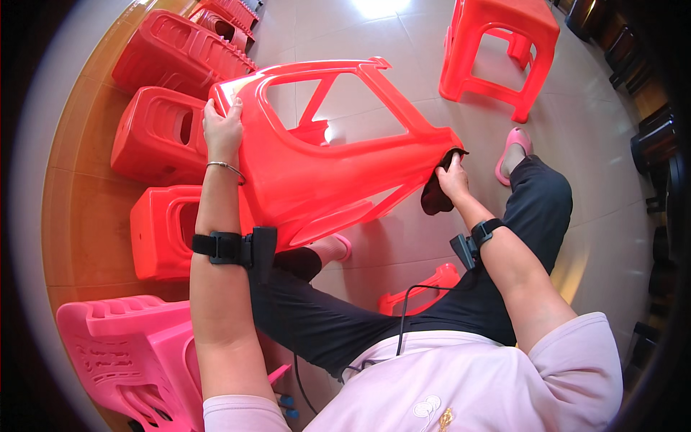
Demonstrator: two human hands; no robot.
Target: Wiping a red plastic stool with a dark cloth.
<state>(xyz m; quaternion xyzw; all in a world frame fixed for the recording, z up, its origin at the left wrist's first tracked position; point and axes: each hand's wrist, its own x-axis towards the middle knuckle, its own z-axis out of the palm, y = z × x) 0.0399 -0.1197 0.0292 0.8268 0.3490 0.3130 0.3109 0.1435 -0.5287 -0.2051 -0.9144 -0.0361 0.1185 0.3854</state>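
A red plastic stool (334,167) is tipped on its side in front of me, above my knees, its legs pointing to the right. My left hand (223,129) grips the seat edge at its upper left corner. In my right hand (453,178) is a dark cloth (436,195), pressed against the foot end of one leg at the right. The fingers of that hand are partly hidden by the cloth and the leg. A bracelet circles my left wrist, and each forearm wears a strapped black device.
Several red plastic stools (156,135) line the wall at left. Below them stands a pink plastic chair (116,351). Another red stool (502,59) stands upright at far right. Dark furniture lines the right edge. A thin black cable (402,318) crosses my lap.
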